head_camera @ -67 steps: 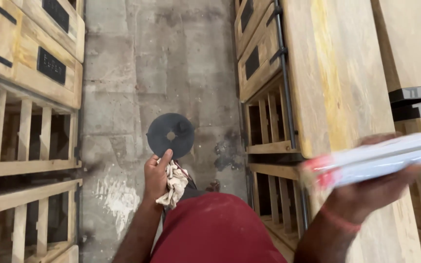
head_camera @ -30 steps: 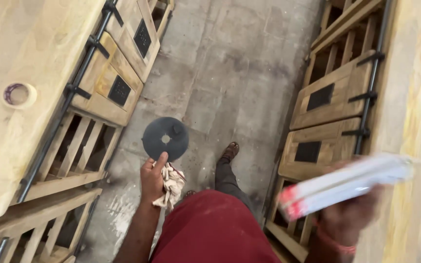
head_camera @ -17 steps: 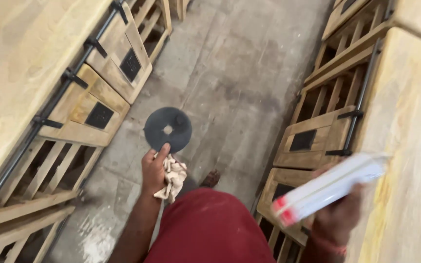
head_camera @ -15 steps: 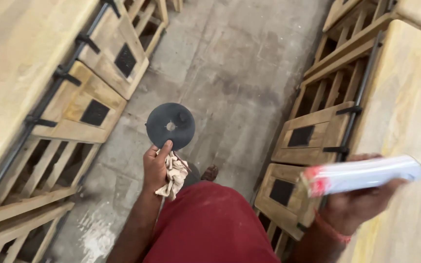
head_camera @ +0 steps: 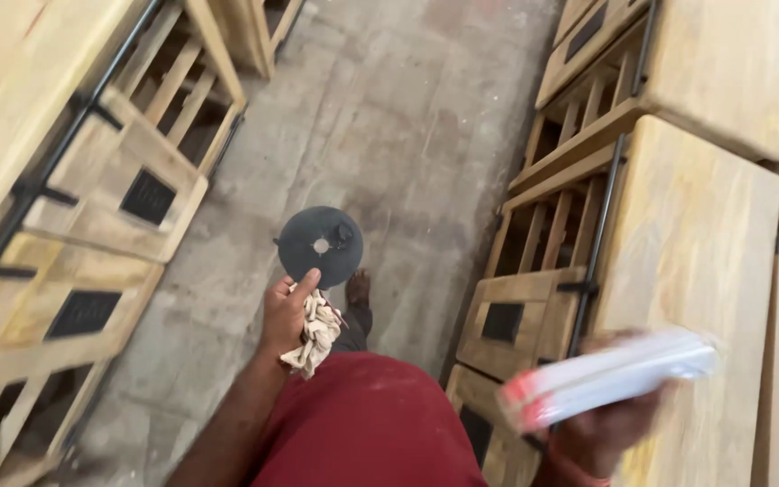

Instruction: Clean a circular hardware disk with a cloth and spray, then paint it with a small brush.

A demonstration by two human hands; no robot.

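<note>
Black disc (head_camera: 319, 246) and rag (head_camera: 316, 331) in left hand (head_camera: 287, 307).

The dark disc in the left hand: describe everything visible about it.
The dark disc is round, flat and matte black-grey, probably metal or abrasive, with a small pale hole at its centre and a small knob beside it. It faces the camera, held at its lower edge by the left hand, which also grips a crumpled pale rag, above the concrete floor.
</note>
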